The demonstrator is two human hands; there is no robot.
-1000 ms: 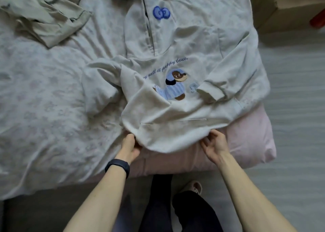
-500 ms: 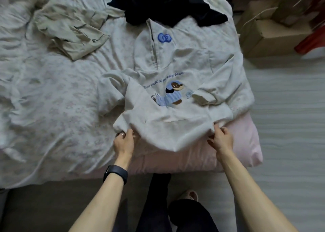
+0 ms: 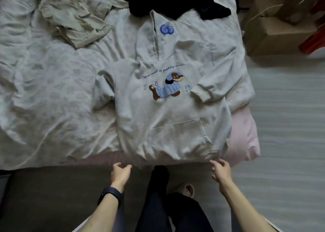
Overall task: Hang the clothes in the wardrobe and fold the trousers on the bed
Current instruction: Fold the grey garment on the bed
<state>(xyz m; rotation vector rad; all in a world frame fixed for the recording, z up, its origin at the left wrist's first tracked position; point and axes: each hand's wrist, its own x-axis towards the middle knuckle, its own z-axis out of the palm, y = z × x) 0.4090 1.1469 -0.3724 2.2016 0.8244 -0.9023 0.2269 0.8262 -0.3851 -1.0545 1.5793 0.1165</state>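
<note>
The hoodie (image 3: 168,119) lies face up on the bed (image 3: 52,91), hood away from me. Its hem (image 3: 175,157) runs along the near edge and droops slightly over it. I judge the step to be laying it out flat before it goes on a hanger for the wardrobe.

To do that well, I would deal with the sleeves next. One cuff (image 3: 202,95) lies across the chest beside the dog picture, and the other sleeve (image 3: 103,91) is bunched against the body. Both need drawing outward so the shoulders lie true. The dark garment (image 3: 172,1) covers the tip of the hood, so I would lift the hoodie clear of it rather than drag it. I would also take the hoodie at the shoulders, not the hem, because the soft fleece will sag and fold if raised from below.

The beige garment (image 3: 75,22), probably the trousers, is crumpled at the far left, well apart from the hoodie and not yet folded.

Both forearms reach forward from below. My left hand (image 3: 121,173), with a dark wristband (image 3: 110,195), sits just below the hem's left corner, its fingers (image 3: 129,167) loosely curled and holding nothing. My right hand (image 3: 220,170) hovers at the right corner, fingers spread and relaxed. I cannot tell whether its fingertips graze the cloth, but it grips nothing.
</note>
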